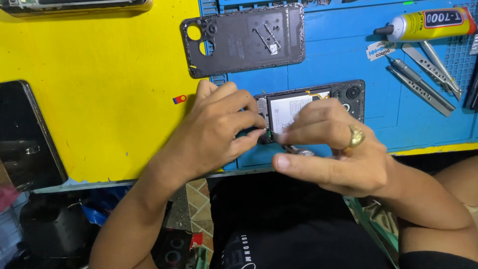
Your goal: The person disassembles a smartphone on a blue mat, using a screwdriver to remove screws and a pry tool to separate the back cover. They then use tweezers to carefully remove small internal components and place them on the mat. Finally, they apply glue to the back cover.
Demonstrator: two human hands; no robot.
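**Q:** Opened black smartphone (308, 102) with its back cover off: where does it lie in the head view?

**A:** Centre of the frame, flat on a blue work mat (348, 60), its white battery face up and its camera lenses at its right end.

**Q:** What are the hands doing?

**A:** The left hand (219, 129) rests on the phone's left end, fingers curled narrowly, fingertips pinching at the phone's edge. The right hand (333, 149), wearing a gold ring (356, 136), covers the phone's lower edge; its fingers are drawn close together around a small metal tool (298, 149), mostly hidden.

**Q:** What else is nearby?

**A:** Above the phone, upper centre, lies the detached dark plastic back cover (244, 40), inner side up. At upper right are a yellow glue tube with a black nozzle (428, 25), a razor blade (381, 50) and silver metal tweezers (423, 74). A yellow table surface (99, 74) fills the upper left, with another dark phone (27, 134) at the left edge.
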